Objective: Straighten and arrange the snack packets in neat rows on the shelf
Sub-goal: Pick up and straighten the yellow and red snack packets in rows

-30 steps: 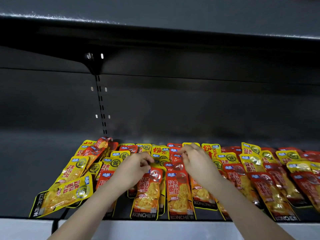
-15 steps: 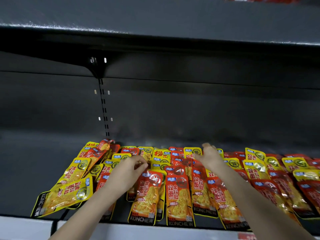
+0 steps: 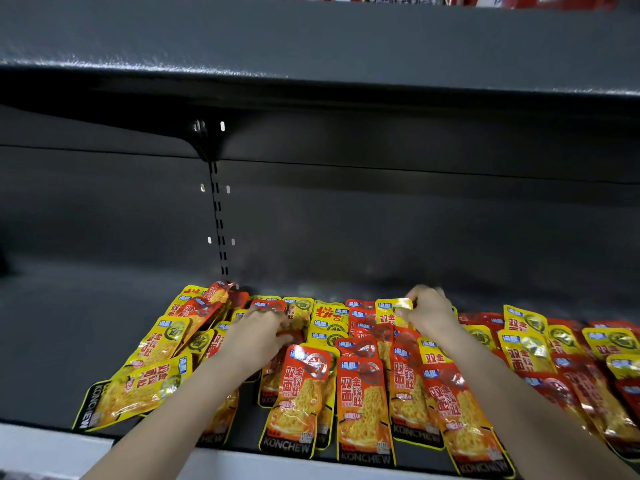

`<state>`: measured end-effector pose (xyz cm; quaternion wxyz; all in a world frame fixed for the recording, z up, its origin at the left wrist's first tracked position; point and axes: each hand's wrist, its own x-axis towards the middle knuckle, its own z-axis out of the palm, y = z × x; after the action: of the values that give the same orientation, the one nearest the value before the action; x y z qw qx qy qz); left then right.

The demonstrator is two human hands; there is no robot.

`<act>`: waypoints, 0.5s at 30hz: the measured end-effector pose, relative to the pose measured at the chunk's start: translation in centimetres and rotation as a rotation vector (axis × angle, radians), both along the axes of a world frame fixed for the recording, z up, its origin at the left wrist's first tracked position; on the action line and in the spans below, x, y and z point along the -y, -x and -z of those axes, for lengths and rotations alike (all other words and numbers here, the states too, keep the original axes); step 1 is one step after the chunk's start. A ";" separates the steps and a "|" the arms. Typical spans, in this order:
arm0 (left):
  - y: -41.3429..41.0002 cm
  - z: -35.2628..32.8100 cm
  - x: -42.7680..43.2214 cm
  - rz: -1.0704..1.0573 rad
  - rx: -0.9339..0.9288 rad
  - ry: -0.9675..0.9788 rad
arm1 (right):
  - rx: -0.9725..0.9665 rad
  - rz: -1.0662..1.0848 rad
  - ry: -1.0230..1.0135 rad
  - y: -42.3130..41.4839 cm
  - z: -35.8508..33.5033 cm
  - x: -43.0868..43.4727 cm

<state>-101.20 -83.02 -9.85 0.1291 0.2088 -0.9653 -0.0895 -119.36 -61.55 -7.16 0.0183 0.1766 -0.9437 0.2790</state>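
upper board: dark grey metal shelf board (image 3: pixel 311 46) overhead | back: black slotted upright strip (image 3: pixel 220 220) in dark back panel (image 3: pixel 415 220) | top edge: red packaging (image 3: pixel 581 1), cropped

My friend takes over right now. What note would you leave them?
Left hand: fingers curled on a red foil snack packet near the back.
Right hand: pinches a yellow foil snack packet by its top edge.
Done: middle front red packets lie fairly straight on the dark grey metal shelf.
To do: the skewed left pile, its sideways yellow packet, and the slanted right rows.
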 end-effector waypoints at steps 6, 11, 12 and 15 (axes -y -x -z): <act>0.8 -0.4 0.2 0.034 0.038 -0.024 | -0.036 -0.039 0.300 0.0 -1.0 -0.3; 1.0 -0.2 1.0 0.043 -0.029 -0.171 | -0.138 0.078 0.616 0.2 -2.4 0.3; 0.9 -0.2 1.1 0.043 -0.030 -0.196 | -0.203 0.070 0.682 -0.1 -2.8 0.5; 0.6 -0.4 1.1 0.051 -0.077 -0.251 | -0.356 -0.044 0.926 -1.7 -4.4 2.0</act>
<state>-101.80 -84.08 -9.42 0.1366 0.1949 -0.9458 -0.2208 -117.61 -63.60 -2.79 0.2498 0.2147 -0.6989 0.6348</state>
